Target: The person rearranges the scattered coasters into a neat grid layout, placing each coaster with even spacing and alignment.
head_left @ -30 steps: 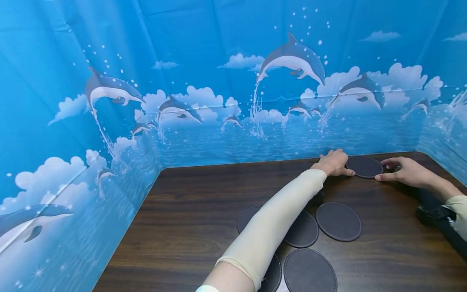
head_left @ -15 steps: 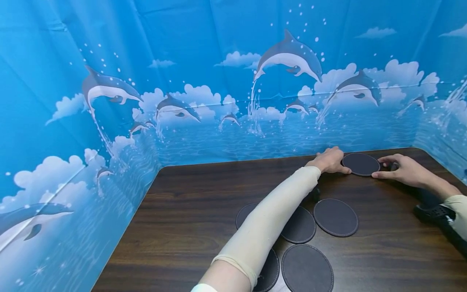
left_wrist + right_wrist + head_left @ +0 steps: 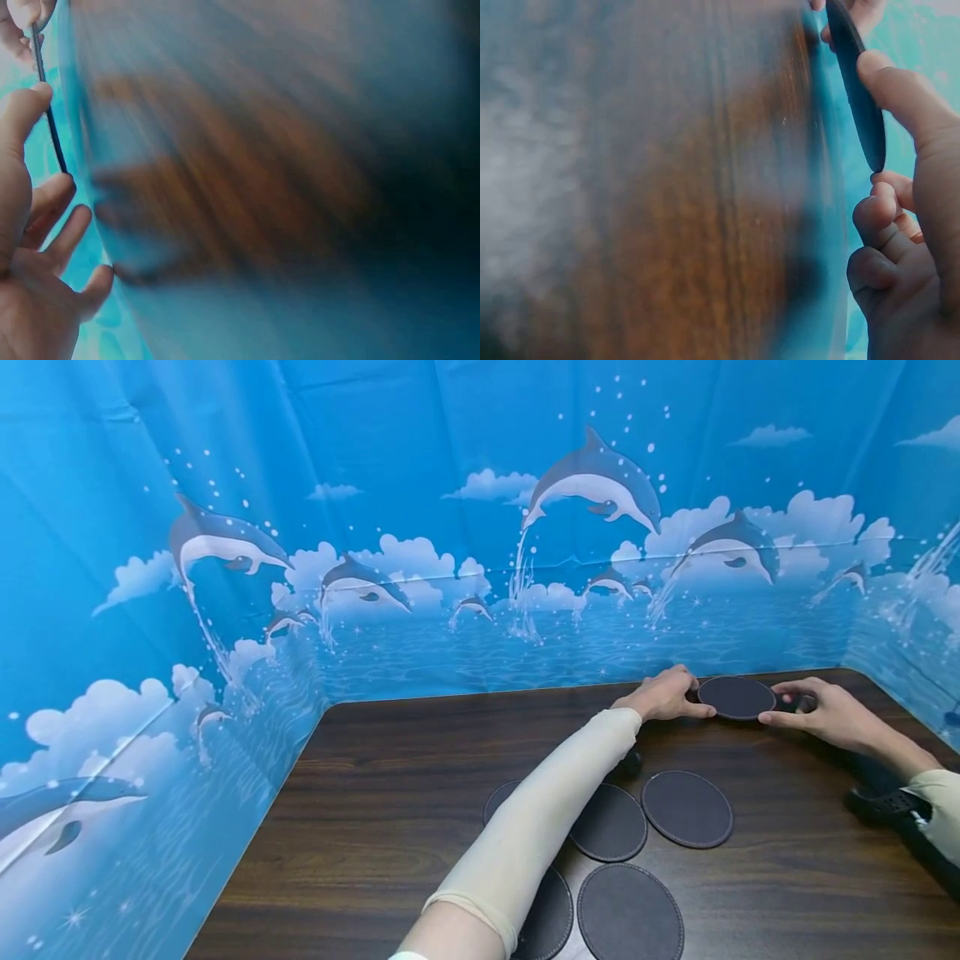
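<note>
Both hands hold one round dark coaster (image 3: pixel 737 697) near the back edge of the table. My left hand (image 3: pixel 663 693) grips its left rim, and my right hand (image 3: pixel 832 714) grips the right rim. Seen edge-on in the left wrist view, the coaster (image 3: pixel 54 135) sits between thumb and fingers, raised off the wood. The right wrist view shows the same coaster (image 3: pixel 861 94) between the right thumb and forefinger. Closer to me lie more coasters: one (image 3: pixel 687 809) at right, one (image 3: pixel 630 912) in front, and others (image 3: pixel 609 823) partly hidden by the left forearm.
A dark wood-grain table (image 3: pixel 360 827) spreads beneath, its left part bare wood. A blue curtain (image 3: pixel 450 635) printed with dolphins rises along the back and sides. A black strap (image 3: pixel 888 802) hangs at the right wrist.
Both hands have shifted slightly left with the coaster, which now looks a little flatter to the head view. The coasters on the table keep their arrangement.
</note>
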{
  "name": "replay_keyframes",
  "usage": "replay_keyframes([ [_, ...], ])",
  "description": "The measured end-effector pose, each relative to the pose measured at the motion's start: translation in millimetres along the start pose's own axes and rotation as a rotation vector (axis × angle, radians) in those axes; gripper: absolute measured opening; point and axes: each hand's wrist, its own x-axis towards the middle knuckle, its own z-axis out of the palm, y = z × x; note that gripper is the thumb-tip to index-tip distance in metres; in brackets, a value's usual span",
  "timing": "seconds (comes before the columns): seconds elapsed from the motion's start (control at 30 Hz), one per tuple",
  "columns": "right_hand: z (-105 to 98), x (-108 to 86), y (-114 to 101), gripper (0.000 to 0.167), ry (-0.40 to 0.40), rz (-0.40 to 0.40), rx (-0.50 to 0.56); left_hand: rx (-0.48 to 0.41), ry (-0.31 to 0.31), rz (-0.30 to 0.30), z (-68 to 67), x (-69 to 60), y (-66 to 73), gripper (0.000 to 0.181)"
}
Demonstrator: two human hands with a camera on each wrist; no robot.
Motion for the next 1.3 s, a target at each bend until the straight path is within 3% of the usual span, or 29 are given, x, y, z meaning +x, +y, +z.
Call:
replay_keyframes([
  [0.47, 7.1, -12.2, -12.5, 0.061, 0.092, -0.066, 0.056, -0.078, 0.076, 0.06, -2.3, -21.8, -16.2, 0.054],
  [0.77, 15.5, -33.6, -21.9, 0.068, 0.158, -0.003, 0.048, -0.046, 0.088, 0.107, -12.6, -47.3, -4.4, 0.059],
  [1.13, 18.7, -65.0, -33.8, 0.061, 0.171, -0.032, 0.054, 0.001, 0.074, 0.209, -17.6, -95.6, 4.9, 0.057],
  [1.3, 18.2, -73.7, -43.0, 0.059, 0.166, -0.068, 0.076, 0.026, 0.122, 0.21, -16.4, -118.1, 9.4, 0.05],
])
